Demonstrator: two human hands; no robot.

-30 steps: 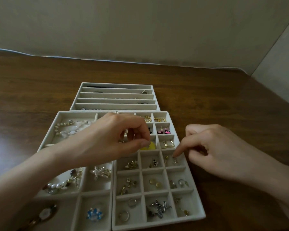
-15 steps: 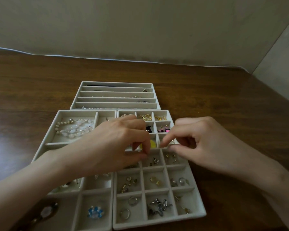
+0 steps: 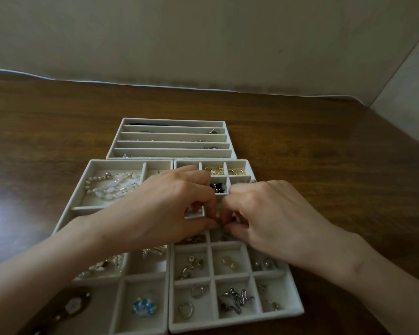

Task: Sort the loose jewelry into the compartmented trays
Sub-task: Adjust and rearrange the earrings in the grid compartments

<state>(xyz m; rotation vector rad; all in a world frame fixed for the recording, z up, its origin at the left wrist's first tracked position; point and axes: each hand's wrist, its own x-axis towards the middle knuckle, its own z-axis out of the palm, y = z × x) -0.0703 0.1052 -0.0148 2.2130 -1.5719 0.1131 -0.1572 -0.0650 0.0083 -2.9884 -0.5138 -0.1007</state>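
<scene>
Closest to me, a brown and gold clip with a white oval stone [image 3: 73, 306] lies loose on the dark wooden worktop [image 3: 348, 165]. It is just beside the near left corner of the pale grey tray with big boxes [image 3: 143, 277]. A blue bead flower [image 3: 143, 306] sits in a near box of that tray. Next to it is the pale grey tray with small square boxes [image 3: 235, 323], and a silver snake piece [image 3: 238, 299] lies in its front row.

Over the middle of that small-box tray, my left hand [image 3: 165, 209] and my right hand [image 3: 269, 213] meet. The fingers of both are curled and the tips are pinched close together. I cannot tell if a bit of jewelry is between them, because my fingers hide that spot.

I think these little pieces are light, hard and slippery, and their thin pins could bend. I should hold one by its thick part with just my fingertips.

Further off, white bead strings [image 3: 114, 184] lie in a big box. They look floppy. Last comes a pale grey tray with long slots [image 3: 172, 153].
</scene>
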